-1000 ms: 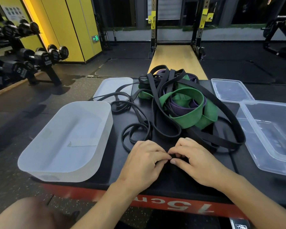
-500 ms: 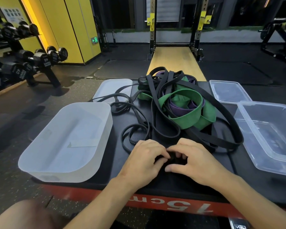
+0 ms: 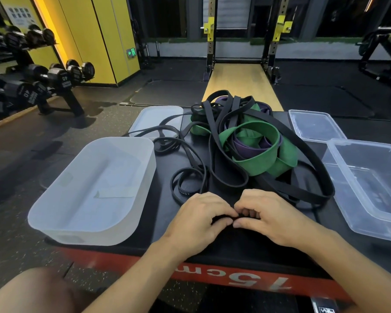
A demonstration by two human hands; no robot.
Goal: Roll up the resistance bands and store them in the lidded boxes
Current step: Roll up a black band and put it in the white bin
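Far out to the left of the hands, beyond the platform, a dumbbell rack point(image 3: 54, 80) stands on the gym floor. Just left of the left hand sits an open frosted box point(image 3: 81, 231) on the black platform point(image 3: 158, 233), with its frosted lid point(image 3: 149, 118) lying flat farther away, behind it. A thin black loop point(image 3: 185, 188) is coiled on the platform right beyond the left hand's knuckles.

The left hand point(image 3: 199, 219) and right hand point(image 3: 271, 219) rest side by side at the near edge of the platform, fingers curled inward and thumbs nearly touching. Between them they pinch a small piece of black band point(image 3: 246, 219); it is dark against the dark top, so its shape cannot be made out.

Beyond both hands lies the tangle of bands point(image 3: 226, 123): long black straps loop over a wide green band point(image 3: 255, 163), which wraps round a purple band point(image 3: 248, 147). One black strap sweeps out just beyond the right hand.

To the right of the right hand stands an open clear box point(image 3: 348, 213), and its clear lid point(image 3: 314, 125) lies behind it.
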